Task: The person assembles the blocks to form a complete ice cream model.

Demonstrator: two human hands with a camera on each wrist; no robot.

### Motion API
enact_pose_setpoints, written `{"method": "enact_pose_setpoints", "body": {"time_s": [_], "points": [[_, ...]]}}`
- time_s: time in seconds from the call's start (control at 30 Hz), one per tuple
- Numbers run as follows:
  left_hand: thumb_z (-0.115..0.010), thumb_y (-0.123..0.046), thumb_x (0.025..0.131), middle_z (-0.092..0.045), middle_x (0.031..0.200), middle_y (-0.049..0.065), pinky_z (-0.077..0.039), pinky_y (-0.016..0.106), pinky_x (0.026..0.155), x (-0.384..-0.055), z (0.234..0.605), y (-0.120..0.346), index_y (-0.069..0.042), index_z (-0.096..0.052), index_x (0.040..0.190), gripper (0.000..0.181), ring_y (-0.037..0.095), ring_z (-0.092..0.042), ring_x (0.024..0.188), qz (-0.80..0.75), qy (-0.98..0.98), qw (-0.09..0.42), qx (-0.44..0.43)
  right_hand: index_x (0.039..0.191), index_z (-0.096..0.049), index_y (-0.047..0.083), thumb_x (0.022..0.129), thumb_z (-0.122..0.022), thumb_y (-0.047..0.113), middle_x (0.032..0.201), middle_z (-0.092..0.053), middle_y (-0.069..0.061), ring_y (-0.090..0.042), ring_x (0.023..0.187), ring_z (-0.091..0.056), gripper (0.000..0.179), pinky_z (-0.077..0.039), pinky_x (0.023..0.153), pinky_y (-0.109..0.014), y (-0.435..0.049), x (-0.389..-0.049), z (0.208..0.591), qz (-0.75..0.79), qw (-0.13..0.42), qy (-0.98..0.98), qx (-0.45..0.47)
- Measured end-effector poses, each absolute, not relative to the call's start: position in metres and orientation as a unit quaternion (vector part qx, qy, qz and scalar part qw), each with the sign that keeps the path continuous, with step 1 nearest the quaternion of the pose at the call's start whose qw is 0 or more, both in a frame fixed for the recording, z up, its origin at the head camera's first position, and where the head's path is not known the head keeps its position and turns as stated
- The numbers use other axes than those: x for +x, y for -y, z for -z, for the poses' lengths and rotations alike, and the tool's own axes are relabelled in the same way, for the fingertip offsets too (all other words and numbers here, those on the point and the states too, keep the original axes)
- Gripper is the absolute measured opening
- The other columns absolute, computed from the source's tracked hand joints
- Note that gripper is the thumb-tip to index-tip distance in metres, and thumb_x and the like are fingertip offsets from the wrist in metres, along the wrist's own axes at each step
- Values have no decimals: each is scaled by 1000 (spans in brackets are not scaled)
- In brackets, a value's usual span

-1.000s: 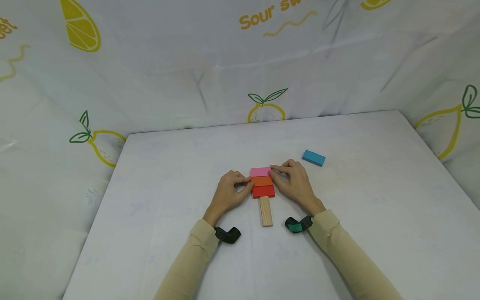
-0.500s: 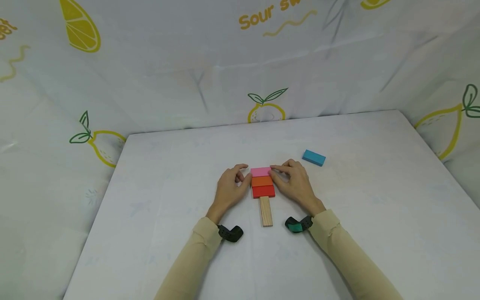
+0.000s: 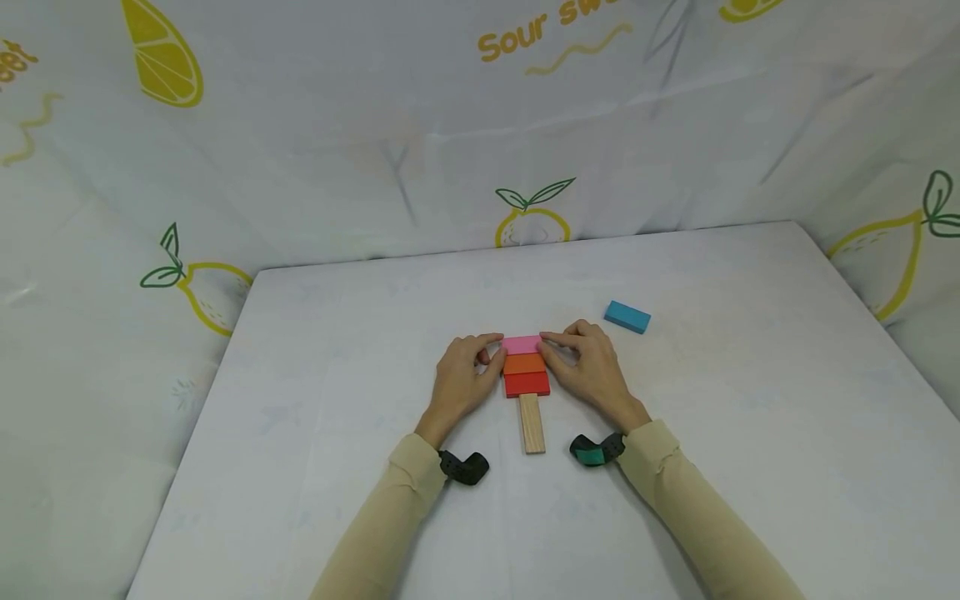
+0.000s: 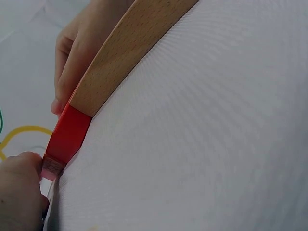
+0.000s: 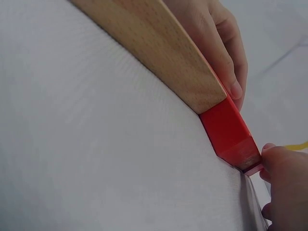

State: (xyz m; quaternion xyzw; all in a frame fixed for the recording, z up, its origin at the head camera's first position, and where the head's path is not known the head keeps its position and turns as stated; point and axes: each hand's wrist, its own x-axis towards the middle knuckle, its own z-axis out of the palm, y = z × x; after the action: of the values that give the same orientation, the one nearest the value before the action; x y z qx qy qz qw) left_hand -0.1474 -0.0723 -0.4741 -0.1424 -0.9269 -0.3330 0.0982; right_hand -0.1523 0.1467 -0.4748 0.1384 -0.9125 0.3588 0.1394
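A pink wooden block (image 3: 521, 345) lies flat on the white table, at the far end of a row. Against its near side lies an orange block (image 3: 524, 363), then a red block (image 3: 527, 384). A plain wooden block (image 3: 532, 423) runs lengthwise toward the person from the red one. My left hand (image 3: 462, 373) holds the pink block's left end with thumb and index finger. At its right end, my right hand (image 3: 592, 367) holds it the same way. In the left wrist view, the red block (image 4: 71, 132) partly hides the blocks beyond it.
A blue block (image 3: 627, 317) lies apart, beyond the right hand. A lemon-printed white cloth (image 3: 337, 167) hangs behind the table's back edge (image 3: 420, 255). Dark wrist-worn devices (image 3: 463, 468) sit at both cuffs.
My left hand has shifted slightly away from the person, from beside the orange block to the pink block's left end; its index finger lifted and came down again. The right hand stays put.
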Motion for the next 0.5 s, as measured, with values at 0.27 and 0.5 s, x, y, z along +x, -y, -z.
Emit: {"method": "enact_pose_setpoints", "body": {"time_s": [0.27, 0.5], "points": [[-66, -29, 99, -58, 78, 2, -33, 21, 66, -148, 475, 73, -12, -73, 124, 31, 14, -47, 76, 327, 924, 124, -158, 117, -78, 7, 90, -76, 24, 87, -63, -12, -23, 80, -51, 32, -35, 72, -33, -147, -153, 474, -355, 143, 913, 141], [-65, -30, 99, -58, 79, 2, -33, 21, 66, -147, 475, 74, -12, -73, 124, 32, 14, -48, 77, 328, 925, 111, -155, 117, -78, 7, 90, -77, 25, 88, -63, -12, -23, 80, -51, 32, -34, 71, -33, -146, -152, 474, -352, 141, 914, 141]]}}
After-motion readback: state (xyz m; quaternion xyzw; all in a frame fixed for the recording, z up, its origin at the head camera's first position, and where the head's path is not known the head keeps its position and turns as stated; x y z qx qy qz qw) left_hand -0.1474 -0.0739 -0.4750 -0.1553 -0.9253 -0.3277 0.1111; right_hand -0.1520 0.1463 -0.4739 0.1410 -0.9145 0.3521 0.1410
